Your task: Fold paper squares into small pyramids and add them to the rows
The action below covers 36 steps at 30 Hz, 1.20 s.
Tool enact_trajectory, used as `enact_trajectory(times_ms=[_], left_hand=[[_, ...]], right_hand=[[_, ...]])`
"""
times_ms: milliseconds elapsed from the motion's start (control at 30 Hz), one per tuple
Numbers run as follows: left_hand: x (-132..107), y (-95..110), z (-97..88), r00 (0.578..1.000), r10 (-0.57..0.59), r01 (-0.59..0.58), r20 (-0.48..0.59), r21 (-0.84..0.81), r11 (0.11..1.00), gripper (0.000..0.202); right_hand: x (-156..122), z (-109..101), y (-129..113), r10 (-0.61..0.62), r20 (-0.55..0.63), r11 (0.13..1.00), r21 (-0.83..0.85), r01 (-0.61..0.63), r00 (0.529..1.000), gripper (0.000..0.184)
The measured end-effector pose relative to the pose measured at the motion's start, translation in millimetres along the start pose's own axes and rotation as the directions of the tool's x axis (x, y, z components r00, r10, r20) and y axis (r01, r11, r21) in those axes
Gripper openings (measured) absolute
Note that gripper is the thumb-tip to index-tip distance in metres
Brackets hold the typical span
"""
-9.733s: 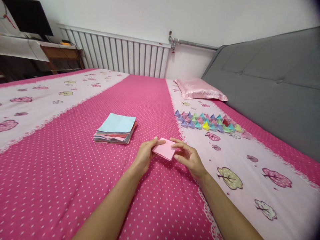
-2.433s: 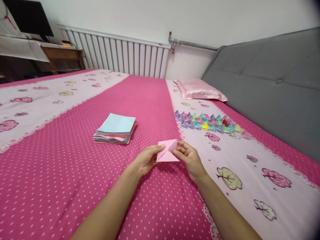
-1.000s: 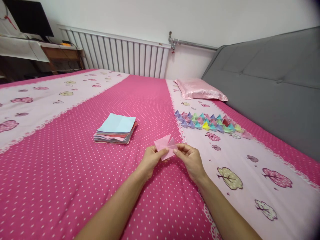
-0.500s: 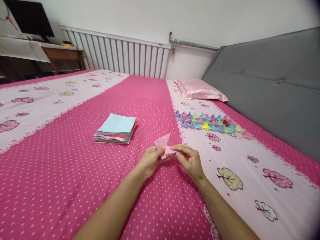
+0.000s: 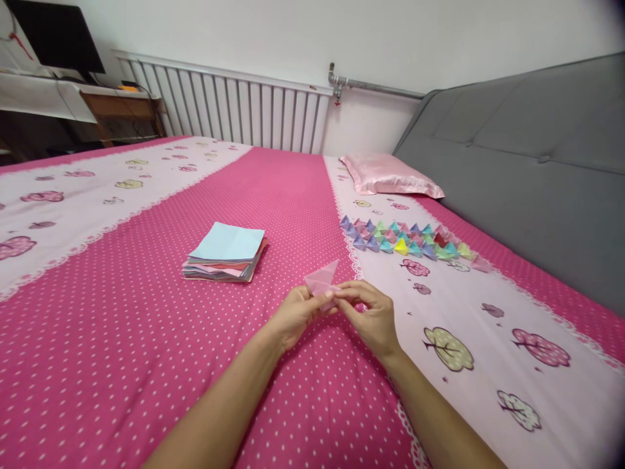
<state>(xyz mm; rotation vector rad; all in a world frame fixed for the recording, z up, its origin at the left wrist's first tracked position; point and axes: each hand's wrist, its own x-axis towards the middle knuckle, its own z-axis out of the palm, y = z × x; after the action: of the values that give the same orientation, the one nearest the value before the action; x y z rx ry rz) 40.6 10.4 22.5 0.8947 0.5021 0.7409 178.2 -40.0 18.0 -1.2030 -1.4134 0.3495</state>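
Observation:
Between my hands is a partly folded piece of pink paper, a pointed corner of it standing up. My left hand grips it from the left, thumb laid across the lower part. From the right, my right hand pinches the paper's edge between thumb and fingers, close to the left thumb. The fingers cover much of the lower folds. Left of the hands lies a stack of square coloured paper with a light blue sheet on top. Rows of small folded paper pieces in several colours stand to the right.
Everything rests on a bed with a pink dotted cover. A pink pillow lies near the grey headboard. Beyond the bed are a white radiator and a desk with a monitor.
My right fingers have moved left along the pink paper, up to the left thumb. The flap that stuck out to the right is now pressed in, and the paper has shifted slightly right.

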Motion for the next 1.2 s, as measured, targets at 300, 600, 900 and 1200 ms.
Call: enact_trajectory(times_ms=[300, 600, 900, 1200], left_hand=[[-2.9, 3.0, 2.9, 0.991, 0.114, -0.123, 0.074, 0.117, 0.985, 0.029], [0.2, 1.6, 1.1, 0.977, 0.144, -0.126, -0.159, 0.118, 0.985, 0.023], [-1.7, 4.8, 3.5, 0.958, 0.211, -0.161, -0.196, 0.24, 0.957, 0.022], [-2.3, 4.0, 0.2, 0.953, 0.251, -0.198, -0.168, 0.277, 0.94, 0.019]], right_hand=[[-1.7, 2.8, -1.2, 0.158, -0.1, 0.986, 0.068, -0.152, 0.982, 0.021], [0.9, -1.0, -1.5, 0.103, -0.033, 0.992, 0.077, -0.1, 0.994, 0.008], [1.3, -2.2, 1.6, 0.139, 0.009, 0.983, 0.118, -0.139, 0.99, 0.007], [3.0, -4.9, 4.1, 0.172, 0.067, 0.979, 0.102, -0.179, 0.983, 0.012]])
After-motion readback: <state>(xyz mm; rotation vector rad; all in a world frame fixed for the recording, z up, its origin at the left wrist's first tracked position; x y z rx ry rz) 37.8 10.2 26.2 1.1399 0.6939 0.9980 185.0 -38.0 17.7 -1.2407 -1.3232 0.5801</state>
